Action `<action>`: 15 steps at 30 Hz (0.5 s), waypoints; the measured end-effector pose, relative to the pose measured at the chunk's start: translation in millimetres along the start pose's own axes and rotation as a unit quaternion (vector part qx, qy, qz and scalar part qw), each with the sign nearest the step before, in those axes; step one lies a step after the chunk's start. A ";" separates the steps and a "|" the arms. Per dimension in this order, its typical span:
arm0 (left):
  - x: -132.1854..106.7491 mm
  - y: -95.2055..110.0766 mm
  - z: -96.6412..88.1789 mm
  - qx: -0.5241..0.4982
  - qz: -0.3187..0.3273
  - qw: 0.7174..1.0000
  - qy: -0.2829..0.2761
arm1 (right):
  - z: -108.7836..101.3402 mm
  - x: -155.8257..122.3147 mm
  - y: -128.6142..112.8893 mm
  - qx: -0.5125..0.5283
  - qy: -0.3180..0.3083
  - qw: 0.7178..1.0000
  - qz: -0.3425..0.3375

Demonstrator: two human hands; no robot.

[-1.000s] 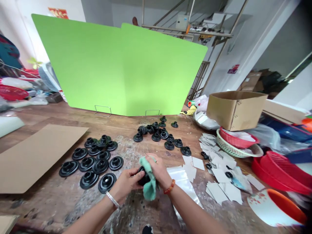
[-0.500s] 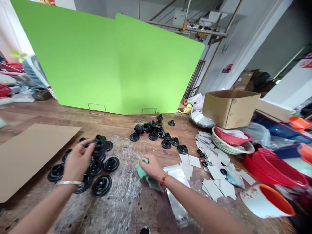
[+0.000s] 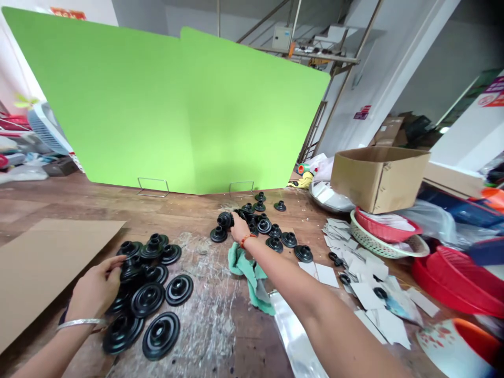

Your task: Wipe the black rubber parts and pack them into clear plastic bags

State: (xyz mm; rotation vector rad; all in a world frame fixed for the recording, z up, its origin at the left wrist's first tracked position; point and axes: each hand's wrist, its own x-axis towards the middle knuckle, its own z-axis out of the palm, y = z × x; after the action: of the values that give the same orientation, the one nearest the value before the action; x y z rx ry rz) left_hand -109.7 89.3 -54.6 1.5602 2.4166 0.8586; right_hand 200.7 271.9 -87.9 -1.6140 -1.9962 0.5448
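Note:
My left hand (image 3: 94, 289), with a silver bangle at the wrist, has its thumb and forefinger closed on the edge of a black stepped round part (image 3: 132, 271) in the left cluster. Other black discs with raised hubs, such as the near one (image 3: 160, 336), lie around it. My right hand (image 3: 240, 229), wearing a beaded bracelet, reaches into the farther cluster. Its fingers are on a black flanged part (image 3: 225, 220); the fingertips are partly hidden. A green cloth (image 3: 250, 273) hangs or lies beneath the right wrist; whether the palm still grips it is hidden.
Brown cardboard (image 3: 51, 262) lies at left. Green panels (image 3: 189, 115) stand behind on wire feet. To the right are white square cards (image 3: 366, 295), a clear plastic bag (image 3: 297, 336), a cardboard box (image 3: 378, 178), stacked baskets (image 3: 388, 247) and an orange-lined container (image 3: 452, 341).
My right hand has moved forward from mid-table to the far black parts, with the cloth trailing under it. My left hand has lowered a black part into the left cluster.

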 end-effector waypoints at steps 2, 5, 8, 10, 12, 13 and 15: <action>5.2 7.0 0.7 0.004 0.027 0.999 0.026 | 5.5 6.7 0.2 -0.008 -0.005 1.000 0.014; 12.6 35.9 8.2 0.035 0.117 0.991 0.060 | 10.9 6.4 1.5 -0.011 -0.011 1.000 0.026; 21.2 80.5 30.3 0.023 0.204 0.979 0.018 | 7.1 -6.9 3.9 -0.004 -0.011 1.000 0.011; 28.8 111.0 53.4 0.001 0.230 0.972 -0.054 | -4.7 -25.0 8.2 0.000 -0.011 1.000 -0.011; 38.4 138.3 80.0 -0.008 0.242 0.966 -0.088 | -25.9 -50.2 18.7 0.001 -0.005 0.999 -0.032; 44.0 150.4 93.3 -0.011 0.245 0.964 -0.100 | -39.9 -64.9 27.5 0.000 0.002 0.999 -0.041; 56.2 171.3 117.4 -0.015 0.248 0.962 -0.116 | -73.2 -96.0 53.1 -0.011 0.027 0.999 -0.046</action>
State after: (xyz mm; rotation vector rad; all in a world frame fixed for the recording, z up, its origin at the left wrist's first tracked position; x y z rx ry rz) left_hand 48.6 234.9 -50.6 2.1604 1.8696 0.7214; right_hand 302.2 188.7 -75.1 -1.5261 -2.0310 0.4409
